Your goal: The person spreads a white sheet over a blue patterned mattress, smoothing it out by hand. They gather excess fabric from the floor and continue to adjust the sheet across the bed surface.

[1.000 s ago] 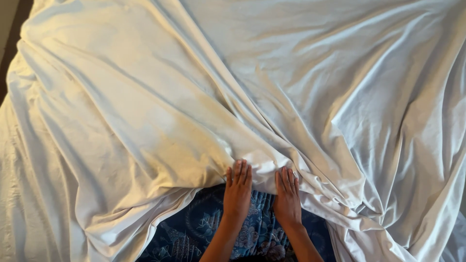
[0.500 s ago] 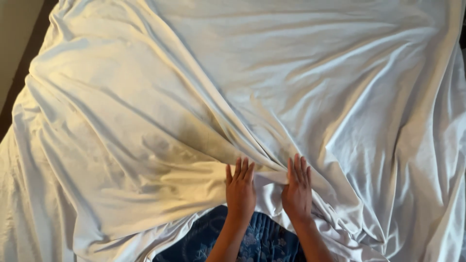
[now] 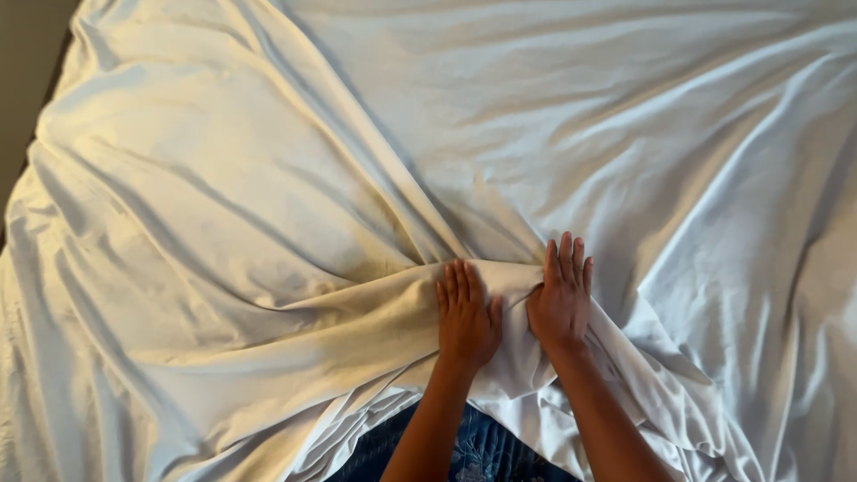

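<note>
A large crumpled white sheet (image 3: 268, 223) covers nearly the whole view, with long folds running down to its bunched near edge. My left hand (image 3: 466, 314) lies palm down on that bunched edge, fingers straight and close together. Just to its right, my right hand (image 3: 561, 302) also lies flat on the sheet, fingers stretched forward and the thumb against a fold. Neither hand has cloth closed in its fingers. Both forearms come up from the bottom edge of the view.
A dark blue patterned fabric (image 3: 478, 451) shows under the sheet's near edge, between my forearms. A dull beige surface (image 3: 27, 54) appears at the top left beyond the sheet. Warm light falls on the left half of the sheet.
Both hands have slid forward over the sheet, pushing its bunched edge away from me. Less of the blue fabric shows now.
</note>
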